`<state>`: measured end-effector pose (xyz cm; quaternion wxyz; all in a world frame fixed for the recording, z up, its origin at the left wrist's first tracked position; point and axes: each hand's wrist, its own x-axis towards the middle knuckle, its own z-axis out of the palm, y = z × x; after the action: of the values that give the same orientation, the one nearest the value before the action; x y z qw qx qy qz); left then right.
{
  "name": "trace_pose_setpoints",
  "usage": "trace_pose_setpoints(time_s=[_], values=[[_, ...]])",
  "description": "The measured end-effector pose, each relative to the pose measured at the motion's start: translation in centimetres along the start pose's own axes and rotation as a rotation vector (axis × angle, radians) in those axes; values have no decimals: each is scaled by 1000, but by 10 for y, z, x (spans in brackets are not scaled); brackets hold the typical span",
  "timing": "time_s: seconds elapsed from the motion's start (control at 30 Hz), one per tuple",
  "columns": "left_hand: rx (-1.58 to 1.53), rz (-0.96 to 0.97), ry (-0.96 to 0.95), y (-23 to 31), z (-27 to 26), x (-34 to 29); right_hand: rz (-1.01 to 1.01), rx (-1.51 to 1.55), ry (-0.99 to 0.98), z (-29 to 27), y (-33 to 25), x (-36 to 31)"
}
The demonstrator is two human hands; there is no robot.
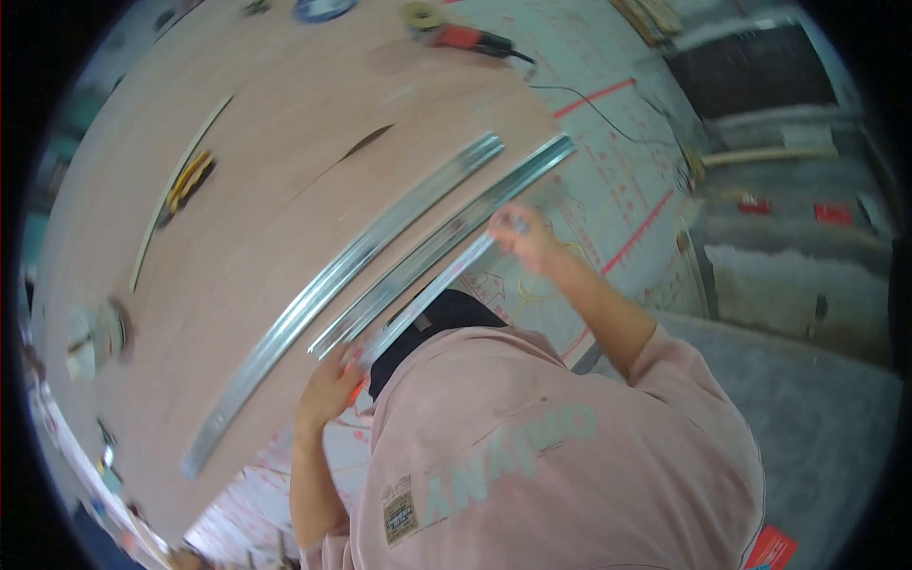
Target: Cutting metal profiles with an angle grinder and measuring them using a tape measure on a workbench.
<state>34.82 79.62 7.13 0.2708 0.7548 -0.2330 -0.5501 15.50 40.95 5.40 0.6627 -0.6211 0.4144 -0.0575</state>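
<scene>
A narrow silvery-white strip (435, 290) runs slantwise between my hands, close to my body. It has faint reddish marks, and blur hides its exact kind. My right hand (527, 239) is closed round its far right end, with something small and silvery at the fingers. At the near left end my left hand (330, 388) is closed with its fingertips on the strip, and an orange object (357, 388) shows beside it. Just beyond the strip lies a galvanised metal channel (446, 233), its near end by my left fingers. A longer metal channel (332, 285) lies parallel, farther out.
On the wooden board (275, 218) lie a yellow-and-black hand tool (190, 182), a thin strip (180, 180) and a white roll-like object (95, 337). A red-and-black angle grinder (465, 38) lies at the far edge, its cord (603, 109) trailing right. Concrete steps (769, 209) stand right.
</scene>
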Motion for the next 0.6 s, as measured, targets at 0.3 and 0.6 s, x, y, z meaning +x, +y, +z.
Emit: trace_pose_setpoints(time_s=[0.3,0.6], values=[[162,-97,14,-112,-40,-33,81,771,728,-178,20,112],[434,-5,36,-70,-46,-6,248,177,621,-78,37,149]])
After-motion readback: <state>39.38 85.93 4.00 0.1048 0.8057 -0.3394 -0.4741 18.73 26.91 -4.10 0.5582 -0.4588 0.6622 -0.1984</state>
